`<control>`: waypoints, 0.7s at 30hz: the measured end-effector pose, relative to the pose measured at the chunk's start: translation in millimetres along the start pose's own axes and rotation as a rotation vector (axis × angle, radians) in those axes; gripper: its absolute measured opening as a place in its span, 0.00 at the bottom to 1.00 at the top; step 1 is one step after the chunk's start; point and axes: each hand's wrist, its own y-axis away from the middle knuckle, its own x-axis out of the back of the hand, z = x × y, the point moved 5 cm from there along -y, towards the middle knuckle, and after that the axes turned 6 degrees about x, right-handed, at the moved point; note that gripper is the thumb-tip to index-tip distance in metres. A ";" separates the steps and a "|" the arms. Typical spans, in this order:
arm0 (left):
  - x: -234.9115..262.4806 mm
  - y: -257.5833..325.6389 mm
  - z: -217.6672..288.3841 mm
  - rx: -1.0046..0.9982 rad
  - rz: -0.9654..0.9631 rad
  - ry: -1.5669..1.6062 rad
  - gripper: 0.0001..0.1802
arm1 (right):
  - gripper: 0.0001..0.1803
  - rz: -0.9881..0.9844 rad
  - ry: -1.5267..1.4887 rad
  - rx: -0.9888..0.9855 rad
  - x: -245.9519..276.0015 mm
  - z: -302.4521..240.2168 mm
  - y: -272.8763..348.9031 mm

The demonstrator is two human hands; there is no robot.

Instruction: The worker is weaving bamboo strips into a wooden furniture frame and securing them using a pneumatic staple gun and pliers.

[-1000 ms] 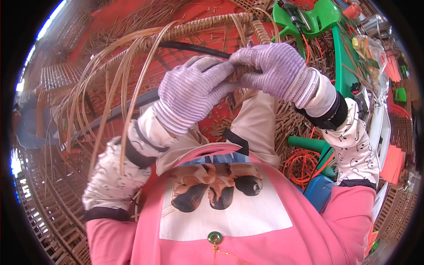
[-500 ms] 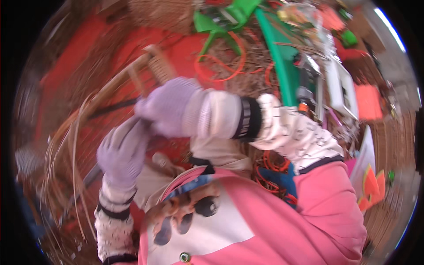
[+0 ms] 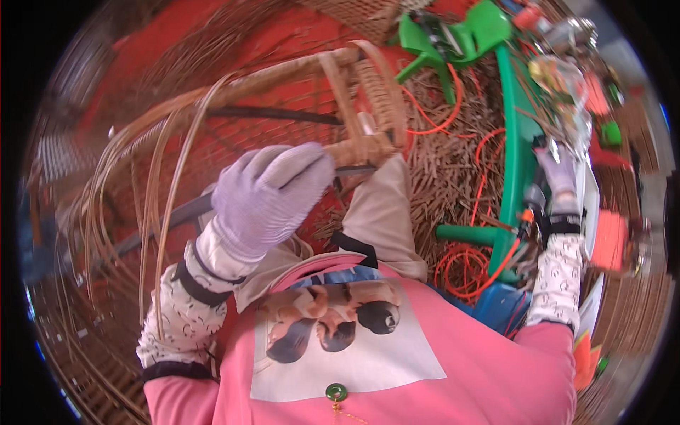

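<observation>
My left hand (image 3: 273, 195), in a pale lilac knit glove, is raised in front of a woven rattan frame (image 3: 234, 88). Its fingers are pressed together and curled; whatever they may hold is hidden. Out to the right, my gloved right hand (image 3: 559, 170) is closed around an air nail gun (image 3: 538, 193) on the green bench (image 3: 511, 142). The gun's body is dark, and an orange hose joins it at the near end. Long loose rattan strands (image 3: 173, 191) arch down from the frame beside my left forearm.
A green plastic chair (image 3: 460, 39) stands at the back. Orange hose (image 3: 464, 273) coils beside a blue object (image 3: 499, 304) by my right leg. Cut rattan scraps (image 3: 453, 170) cover the floor. Plastic bags (image 3: 556, 74) and an orange-red block (image 3: 608, 241) lie at the right.
My hands have parted: the right has swung far right to the air nail gun, while the left has moved slightly right. The whole view has shifted, showing the rattan frame farther right.
</observation>
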 end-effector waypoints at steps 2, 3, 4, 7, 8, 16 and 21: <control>0.8 2.6 -3.8 0.039 -0.008 0.003 0.15 | 0.44 -0.180 0.018 -0.139 -28.6 64.4 -1.7; 1.3 4.3 -3.6 0.029 -0.011 0.026 0.16 | 0.48 -0.198 0.104 -0.186 -41.6 87.8 -1.1; 1.2 4.5 -4.1 0.037 -0.013 0.035 0.16 | 0.53 -0.226 0.054 -0.216 -56.2 105.4 -4.8; -0.2 6.7 -1.8 0.027 -0.013 0.017 0.17 | 0.39 -0.146 0.129 -0.253 -88.0 140.5 -27.2; -1.9 7.2 -2.2 0.040 -0.015 0.015 0.17 | 0.38 -0.181 0.114 -0.332 -96.1 152.4 -35.3; -5.6 15.3 -5.5 0.038 0.085 0.046 0.18 | 0.20 -0.341 -0.406 -0.377 -61.9 123.4 -27.2; -7.8 19.9 -4.1 0.084 -0.022 0.073 0.19 | 0.14 -0.398 -1.000 -0.278 35.2 -3.3 25.6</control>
